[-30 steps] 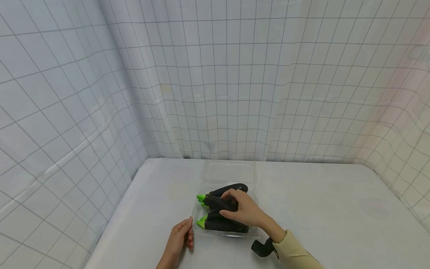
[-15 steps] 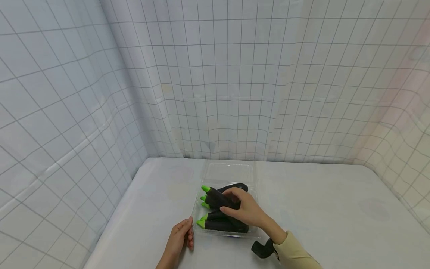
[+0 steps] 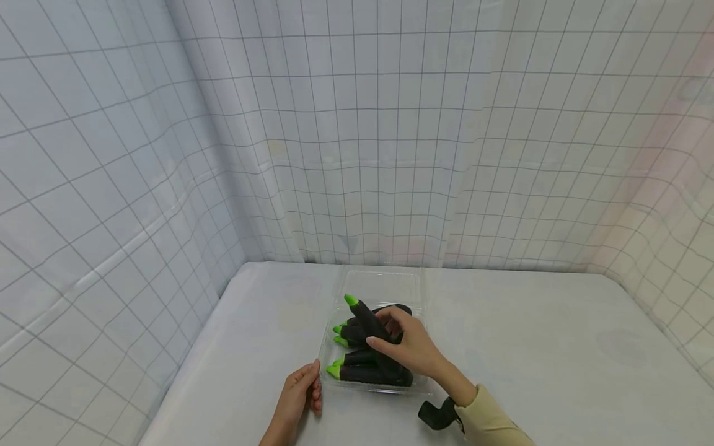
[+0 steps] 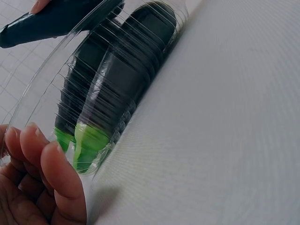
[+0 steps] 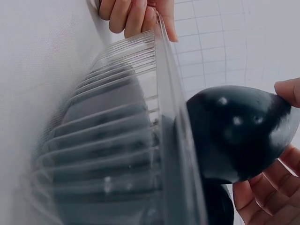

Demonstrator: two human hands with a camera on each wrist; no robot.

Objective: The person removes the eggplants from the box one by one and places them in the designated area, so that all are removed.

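Observation:
In the head view, my right hand [image 3: 411,344] grips a dark eggplant [image 3: 367,318] between thumb and fingers. Its green stem end points up and away to the left, raised over the others, while its thick end is low over the front ones. The right wrist view shows that rounded end [image 5: 236,133] just past the container's rim. Several more eggplants [image 3: 365,374] lie in a clear plastic container [image 3: 385,390], in a back group and a front group. At the front left corner, my left hand [image 3: 300,389] pinches the container's rim, fingers curled below it.
The container's clear lid [image 3: 380,285] lies folded open toward the back of the white table [image 3: 535,347]. A black curved piece [image 3: 437,414] sits by the right wrist, near the yellow sleeve [image 3: 491,421]. White gridded curtains [image 3: 379,136] surround the table at the back and sides.
The eggplant in my right hand has tilted, its green stem end swinging up and away from the container's left side. The left hand stays at the container's corner.

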